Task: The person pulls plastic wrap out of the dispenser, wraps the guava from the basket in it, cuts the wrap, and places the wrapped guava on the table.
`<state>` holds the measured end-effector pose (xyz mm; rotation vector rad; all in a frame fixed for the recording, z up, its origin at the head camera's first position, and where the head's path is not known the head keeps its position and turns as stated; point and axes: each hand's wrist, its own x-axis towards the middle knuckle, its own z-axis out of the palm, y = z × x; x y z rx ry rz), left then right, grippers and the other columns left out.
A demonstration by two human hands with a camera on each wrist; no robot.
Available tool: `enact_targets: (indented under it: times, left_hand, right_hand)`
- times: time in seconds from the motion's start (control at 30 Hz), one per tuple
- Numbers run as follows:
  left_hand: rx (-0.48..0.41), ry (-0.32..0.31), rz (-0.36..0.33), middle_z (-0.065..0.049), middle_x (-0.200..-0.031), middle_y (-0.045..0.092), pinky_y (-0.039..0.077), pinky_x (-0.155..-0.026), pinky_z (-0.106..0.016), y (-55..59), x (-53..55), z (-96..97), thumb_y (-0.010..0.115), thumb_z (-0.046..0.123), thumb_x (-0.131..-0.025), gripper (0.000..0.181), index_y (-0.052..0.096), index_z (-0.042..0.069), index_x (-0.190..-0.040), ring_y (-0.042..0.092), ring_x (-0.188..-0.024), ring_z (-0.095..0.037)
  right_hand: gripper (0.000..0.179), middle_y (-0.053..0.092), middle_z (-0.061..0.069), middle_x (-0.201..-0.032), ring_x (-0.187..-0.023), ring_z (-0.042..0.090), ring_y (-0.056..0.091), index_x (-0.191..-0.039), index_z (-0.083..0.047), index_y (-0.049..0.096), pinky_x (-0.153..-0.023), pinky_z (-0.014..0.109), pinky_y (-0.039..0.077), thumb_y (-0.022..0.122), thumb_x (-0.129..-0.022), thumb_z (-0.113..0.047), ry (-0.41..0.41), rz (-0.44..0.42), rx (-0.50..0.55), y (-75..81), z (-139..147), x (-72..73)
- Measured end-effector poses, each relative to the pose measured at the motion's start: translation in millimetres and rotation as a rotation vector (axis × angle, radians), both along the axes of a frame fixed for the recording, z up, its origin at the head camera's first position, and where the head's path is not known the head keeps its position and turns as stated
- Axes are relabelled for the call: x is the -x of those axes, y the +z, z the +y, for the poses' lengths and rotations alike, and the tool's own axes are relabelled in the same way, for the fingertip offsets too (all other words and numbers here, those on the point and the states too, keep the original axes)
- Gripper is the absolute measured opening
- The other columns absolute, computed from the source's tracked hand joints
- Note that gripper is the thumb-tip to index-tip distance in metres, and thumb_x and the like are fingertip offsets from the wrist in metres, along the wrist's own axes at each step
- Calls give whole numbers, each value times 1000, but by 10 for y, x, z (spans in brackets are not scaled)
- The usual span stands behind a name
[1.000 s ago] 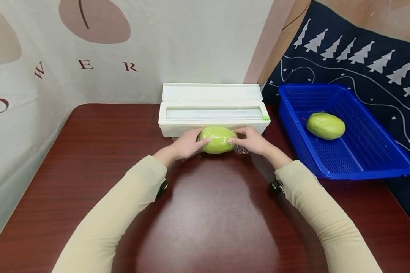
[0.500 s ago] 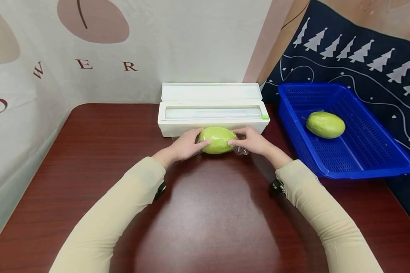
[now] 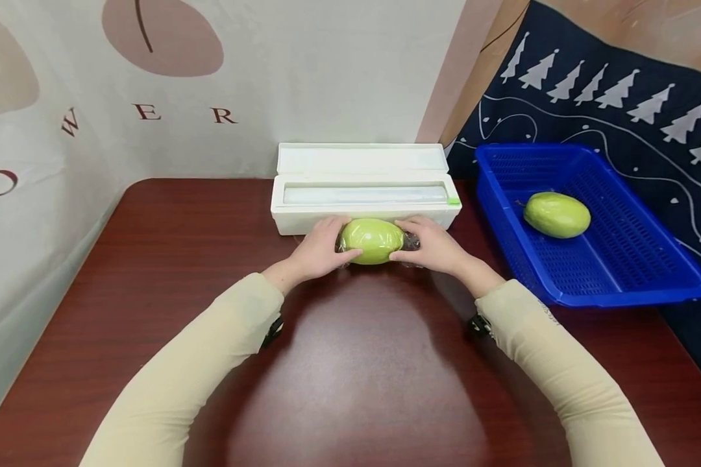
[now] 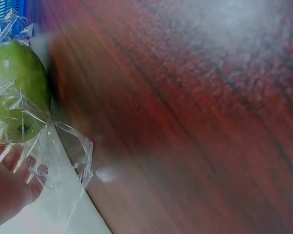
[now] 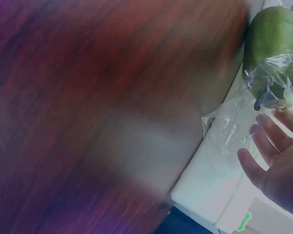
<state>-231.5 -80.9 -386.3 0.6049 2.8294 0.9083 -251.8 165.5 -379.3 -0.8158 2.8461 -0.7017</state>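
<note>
A green papaya (image 3: 372, 240) wrapped in clear cling film lies sideways just in front of the white cling film box (image 3: 365, 219). At its left end my left hand (image 3: 322, 248) holds it, thumb on the near side and fingers toward the back. My right hand (image 3: 435, 245) holds the opposite end in the same manner. In the left wrist view, loose cling film (image 4: 71, 151) sticks out past the papaya's end beside the fingers. More loose film (image 5: 227, 129) hangs off the other end in the right wrist view. The papaya's underside is hidden.
The box's lid (image 3: 362, 158) is raised, and a green slider (image 3: 454, 201) sits at its right end. A blue plastic basket (image 3: 625, 299) stands on the right of the brown table (image 3: 350, 376), with another green papaya (image 3: 557, 215) inside. A pale cloth hangs behind.
Both thumbs have slid slightly down the papaya's near side. The loose film at its right end has shifted and now shows between papaya and hand. The papaya stays nearly in place.
</note>
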Motion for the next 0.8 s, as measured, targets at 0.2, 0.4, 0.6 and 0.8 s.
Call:
enact_targets:
  times: [0.2,0.4,0.6,0.8]
  left_hand:
    - [17,38,-20,-13,-142,39,30,-107,-52,-9,-31,4,63,45,-84,72,35,11,-141,34,-132,-31]
    - [7,25,-36,-9,-139,42,30,-104,-52,-20,-41,0,68,46,-79,79,33,14,-142,39,-129,-27]
    - [30,13,-21,-11,-139,43,29,-105,-53,-15,-71,-12,70,43,-78,82,31,12,-143,37,-131,-29]
    - [58,16,-5,-13,-133,45,32,-103,-52,-17,-96,-23,70,45,-77,80,35,12,-141,39,-127,-31]
  right_hand:
    - [78,51,17,-135,-125,32,44,-137,-2,45,-105,48,36,74,-76,-42,-23,9,-21,17,1,-53]
    - [76,56,20,-128,-120,33,49,-133,1,48,-103,48,38,76,-75,-38,-4,47,-67,-7,-23,-90]
    - [78,54,19,-129,-122,32,47,-133,0,48,-104,48,37,78,-72,-38,-12,56,-70,4,-17,-109]
    - [80,53,18,-131,-123,33,46,-135,-1,47,-104,49,37,79,-71,-39,12,62,-72,16,0,-132]
